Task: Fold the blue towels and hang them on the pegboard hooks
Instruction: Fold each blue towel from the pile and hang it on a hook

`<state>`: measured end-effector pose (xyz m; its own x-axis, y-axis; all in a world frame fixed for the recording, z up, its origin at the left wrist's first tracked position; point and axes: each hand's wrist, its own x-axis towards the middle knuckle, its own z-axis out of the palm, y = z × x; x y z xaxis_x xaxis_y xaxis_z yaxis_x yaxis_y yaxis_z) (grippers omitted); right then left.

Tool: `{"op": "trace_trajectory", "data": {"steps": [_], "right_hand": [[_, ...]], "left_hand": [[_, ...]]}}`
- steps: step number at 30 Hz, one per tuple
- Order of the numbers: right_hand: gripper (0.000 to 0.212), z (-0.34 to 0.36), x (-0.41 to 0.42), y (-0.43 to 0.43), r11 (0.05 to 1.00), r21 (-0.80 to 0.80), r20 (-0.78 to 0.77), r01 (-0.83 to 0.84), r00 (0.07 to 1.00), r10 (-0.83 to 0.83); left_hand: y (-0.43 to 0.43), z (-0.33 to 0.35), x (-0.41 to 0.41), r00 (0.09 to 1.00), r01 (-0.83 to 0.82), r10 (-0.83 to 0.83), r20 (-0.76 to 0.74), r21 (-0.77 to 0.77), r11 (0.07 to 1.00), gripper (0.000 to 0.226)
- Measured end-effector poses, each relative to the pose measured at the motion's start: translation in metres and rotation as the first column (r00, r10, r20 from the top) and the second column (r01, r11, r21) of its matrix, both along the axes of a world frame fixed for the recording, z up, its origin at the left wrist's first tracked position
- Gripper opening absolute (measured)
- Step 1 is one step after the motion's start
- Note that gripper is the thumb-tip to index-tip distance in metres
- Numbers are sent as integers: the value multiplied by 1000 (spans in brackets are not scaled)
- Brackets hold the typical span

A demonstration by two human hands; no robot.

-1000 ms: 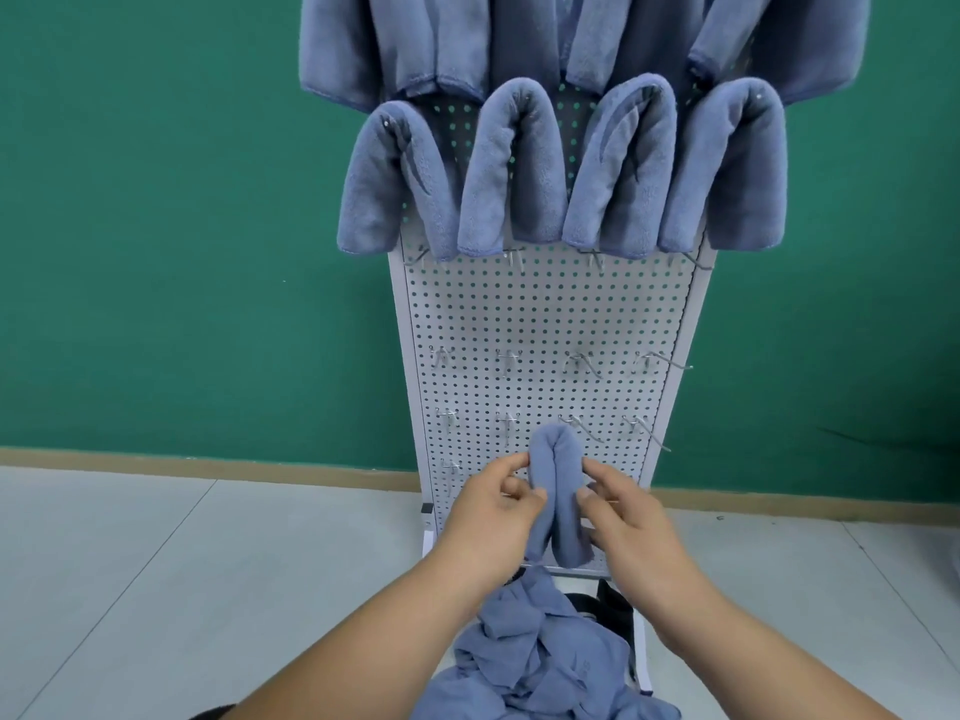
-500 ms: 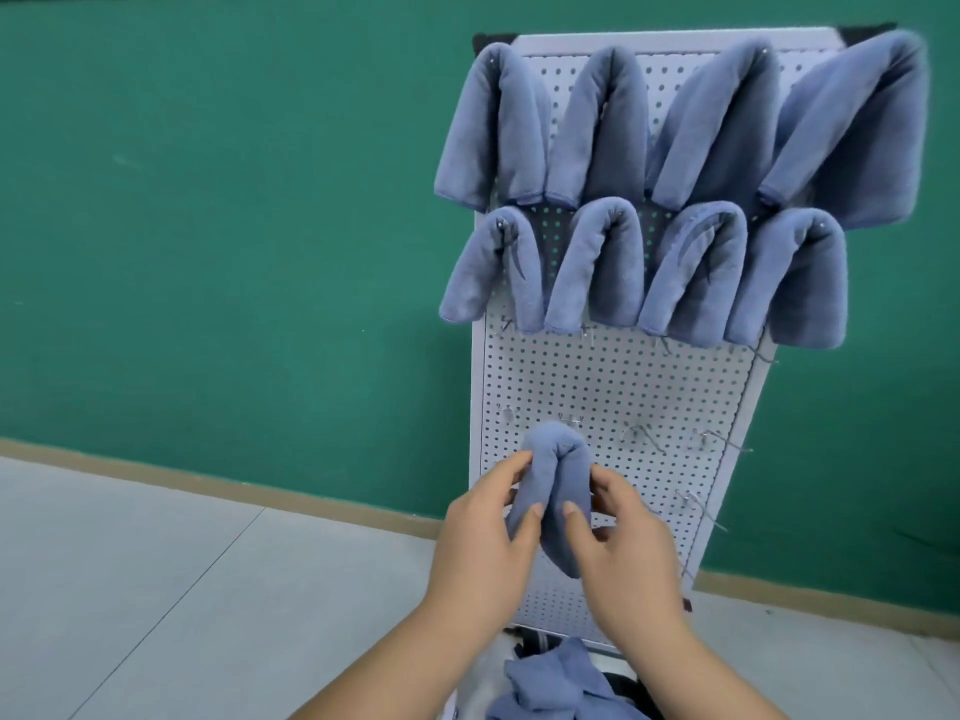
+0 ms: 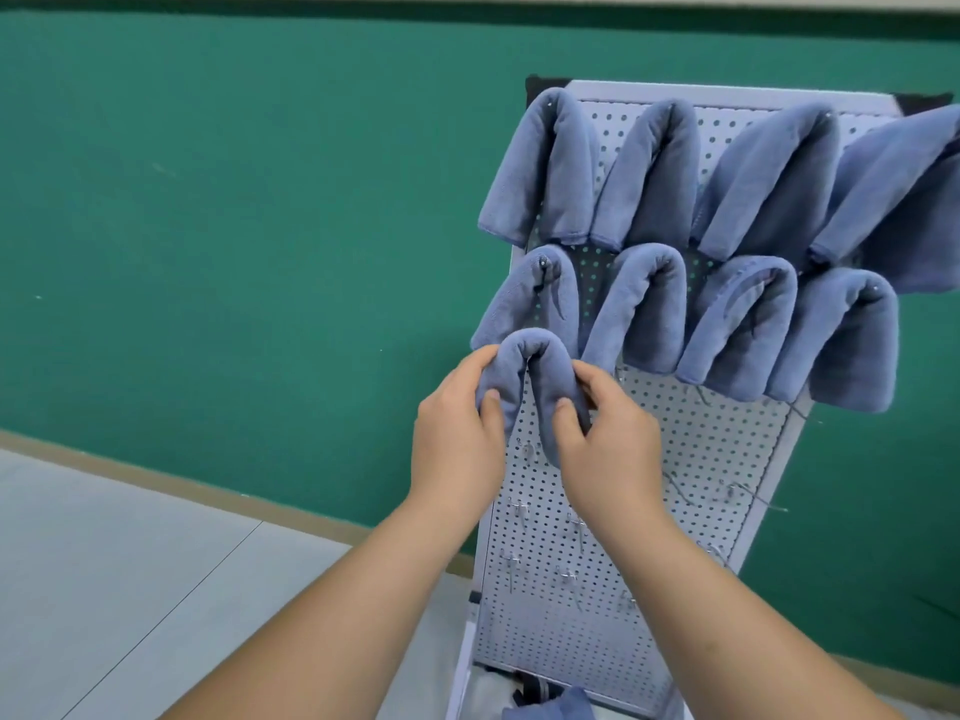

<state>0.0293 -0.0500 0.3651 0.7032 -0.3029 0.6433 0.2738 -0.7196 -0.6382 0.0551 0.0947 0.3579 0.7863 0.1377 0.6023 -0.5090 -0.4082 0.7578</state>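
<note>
A folded blue towel (image 3: 530, 356), bent into an arch, is held up against the left side of the white pegboard (image 3: 670, 459), just below the second row of hung towels. My left hand (image 3: 457, 428) pinches its left leg and my right hand (image 3: 602, 433) pinches its right leg. Several folded blue towels (image 3: 644, 309) hang in two rows on the upper hooks. Bare metal hooks (image 3: 519, 509) stick out of the board's lower part.
A green wall (image 3: 234, 200) stands behind the board, with a tan baseboard (image 3: 156, 478) along a pale tiled floor (image 3: 104, 589). A corner of loose blue cloth (image 3: 561, 706) shows at the bottom edge by the board's foot.
Both hands have lifted the folded towel from near the board's lower hooks to the third row on the left. The view has tilted up and left, so the towel pile has almost left the frame.
</note>
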Motion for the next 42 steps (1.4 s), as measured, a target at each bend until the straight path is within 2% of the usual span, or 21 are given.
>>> {"op": "trace_trajectory", "data": {"steps": [9, 14, 19, 24, 26, 28, 30, 33, 35, 37, 38, 39, 41, 42], "right_hand": [[36, -11, 48, 1, 993, -87, -94, 84, 991, -92], [33, -18, 59, -2, 986, -144, -110, 81, 989, -97], [26, -59, 52, -17, 973, -225, -157, 51, 984, -88], [57, -104, 24, -26, 943, -331, -156, 33, 984, -89], [63, -120, 6, -29, 895, -444, -111, 48, 988, -108], [69, -138, -8, -34, 825, -564, -63, 33, 995, -83], [71, -159, -20, -40, 802, -598, -70, -11, 997, -39], [68, -199, -43, -52, 820, -565, -155, -90, 988, 2], [65, -240, -65, -67, 832, -534, -274, -150, 962, -2], [62, -279, -93, -85, 824, -508, -513, -252, 857, -55], [58, -296, -105, -95, 827, -466, -659, -314, 746, -89], [53, -313, -115, -105, 849, -393, -793, -354, 598, -117], [43, -336, -133, -121, 905, -268, -929, -329, 339, -152], [40, -345, -140, -127, 912, -237, -957, -334, 240, -161]], "left_hand": [[-18, -11, 46, 990, 38, -25, -136, 96, 995, 47], [-20, -20, 66, 975, 66, -44, -217, 95, 993, 31], [-21, -60, 53, 963, 177, -156, -220, 79, 981, 41], [-22, -122, 32, 963, 158, -142, -229, 53, 986, 55], [-20, -154, 22, 951, 162, -141, -277, 53, 985, 59], [-17, -183, 14, 935, 169, -116, -336, 133, 977, 60], [-19, -198, 10, 916, 192, -92, -390, 226, 955, 57], [-25, -212, 1, 860, 313, -135, -493, 299, 902, 52], [-32, -228, -12, 806, 431, -140, -575, 409, 804, 51], [-39, -251, -28, 752, 526, -136, -645, 464, 712, 51], [-42, -263, -36, 725, 560, -136, -675, 463, 687, 51], [-44, -274, -45, 696, 589, -130, -706, 458, 666, 51], [-48, -299, -60, 637, 636, -109, -763, 441, 633, 51], [-48, -313, -68, 605, 657, -100, -790, 425, 623, 50]]}}
